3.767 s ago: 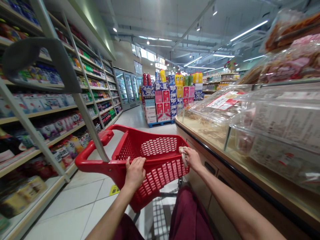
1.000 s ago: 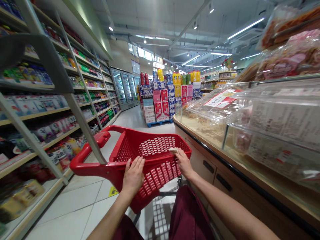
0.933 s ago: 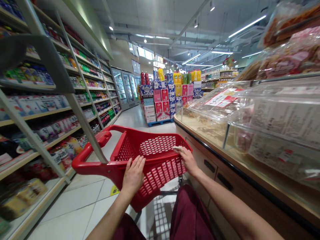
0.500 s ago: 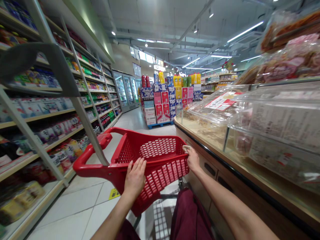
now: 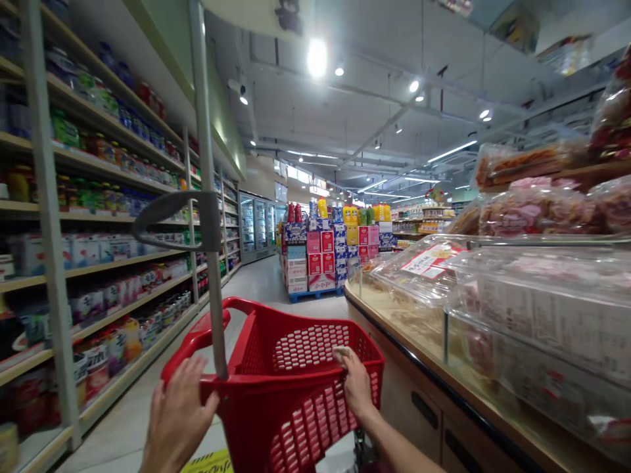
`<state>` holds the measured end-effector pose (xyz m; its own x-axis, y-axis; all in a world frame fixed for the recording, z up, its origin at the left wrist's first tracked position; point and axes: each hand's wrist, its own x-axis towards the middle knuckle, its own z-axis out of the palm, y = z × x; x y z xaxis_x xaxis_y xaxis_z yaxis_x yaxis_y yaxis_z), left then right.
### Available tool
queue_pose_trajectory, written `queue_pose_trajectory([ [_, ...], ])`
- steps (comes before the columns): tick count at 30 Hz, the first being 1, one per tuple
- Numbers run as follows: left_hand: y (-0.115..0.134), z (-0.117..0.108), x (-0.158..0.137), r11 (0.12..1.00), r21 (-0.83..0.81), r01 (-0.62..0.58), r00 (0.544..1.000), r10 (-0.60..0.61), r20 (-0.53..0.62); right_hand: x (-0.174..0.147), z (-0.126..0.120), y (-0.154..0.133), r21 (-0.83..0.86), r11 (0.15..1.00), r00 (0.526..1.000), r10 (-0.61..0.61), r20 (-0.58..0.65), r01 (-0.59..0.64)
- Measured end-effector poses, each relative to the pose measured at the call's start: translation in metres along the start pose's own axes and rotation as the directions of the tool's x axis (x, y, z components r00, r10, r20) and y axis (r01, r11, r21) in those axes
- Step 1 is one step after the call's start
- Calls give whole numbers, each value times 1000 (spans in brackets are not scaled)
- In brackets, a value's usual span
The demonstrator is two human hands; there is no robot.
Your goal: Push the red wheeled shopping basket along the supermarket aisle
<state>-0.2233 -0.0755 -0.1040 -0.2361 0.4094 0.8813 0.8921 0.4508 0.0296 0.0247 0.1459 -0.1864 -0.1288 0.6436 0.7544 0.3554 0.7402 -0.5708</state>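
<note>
A red plastic shopping cart with a perforated basket stands close in front of me, its handle end to the left. My left hand is at that end, slightly blurred, its fingers stretched out beside the red handle; I cannot tell whether it touches it. Pinched in my right hand is a small pale cloth, at the near rim of the basket toward its right end. A grey metal pole with a dark grey loop-shaped holder rises from the cart's handle end.
Drink shelves run along the left side. On the right, a wooden display counter carries clear packages of food. Stacked cartons on a blue pallet stand ahead. A yellow floor sticker lies below.
My left hand has gone from the basket's near rim leftward to the handle end. My right hand, with the cloth, has shifted left along the rim. The view has tilted up.
</note>
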Motion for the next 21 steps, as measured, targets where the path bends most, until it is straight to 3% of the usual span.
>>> queue_pose_trajectory([
  [4, -4, -10, 11, 999, -8, -50, 972, 51, 228, -34, 59, -122, 178, 977, 978, -146, 147, 119],
  [6, 5, -17, 11, 999, -26, -41, 967, 46, 250, -49, 69, -176, 300, 924, 944, -291, 154, 236],
  [8, 15, -25, 10, 999, -45, -22, 965, 33, 260, -47, 63, -211, 357, 864, 903, -416, 109, 355],
  [10, 24, -31, 8, 998, -61, -1, 964, 17, 264, -21, 48, -229, 363, 836, 886, -460, 58, 411],
  [12, 29, -33, 7, 997, -80, 0, 962, 22, 271, 29, 30, -242, 335, 838, 889, -458, 1, 432],
  [13, 29, -33, 8, 995, -97, -14, 958, 41, 282, 59, 22, -248, 260, 828, 863, -504, -46, 498],
  [15, 25, -31, 11, 992, -124, -31, 950, 68, 306, 112, 10, -258, 87, 773, 777, -620, -106, 629],
  [17, 17, -28, 16, 992, -127, -16, 944, 57, 326, 139, 5, -257, -19, 656, 655, -755, -24, 755],
  [19, 10, -25, 20, 992, -127, 26, 939, 20, 344, 130, 4, -239, -42, 514, 515, -848, 130, 857],
  [21, 8, -25, 21, 988, -142, 55, 936, -2, 353, 96, 5, -210, -5, 390, 377, -886, 269, 921],
])
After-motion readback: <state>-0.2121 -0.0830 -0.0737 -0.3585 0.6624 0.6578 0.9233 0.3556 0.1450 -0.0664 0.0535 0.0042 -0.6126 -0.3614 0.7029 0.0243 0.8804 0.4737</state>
